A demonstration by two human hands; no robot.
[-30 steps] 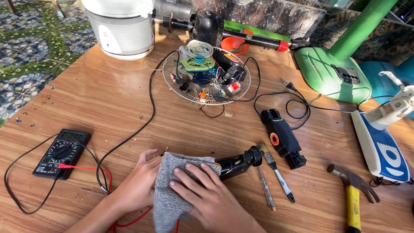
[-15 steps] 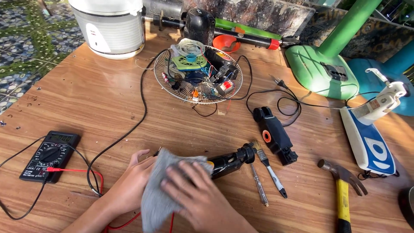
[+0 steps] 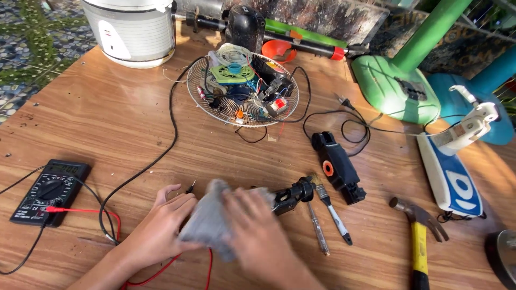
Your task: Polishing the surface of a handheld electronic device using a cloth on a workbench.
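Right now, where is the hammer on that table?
In the head view the hammer lies near the table's lower right corner, just below the blue and white panel and right of the small brush, away from both hands.

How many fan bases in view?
2. A green fan base at the table's far right, and a teal one just beyond it, partly cut off. More may sit outside the frame.

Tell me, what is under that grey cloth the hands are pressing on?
A black part sticks out from under the grey cloth on its right side. The left hand and right hand cover the cloth, so the rest is hidden.
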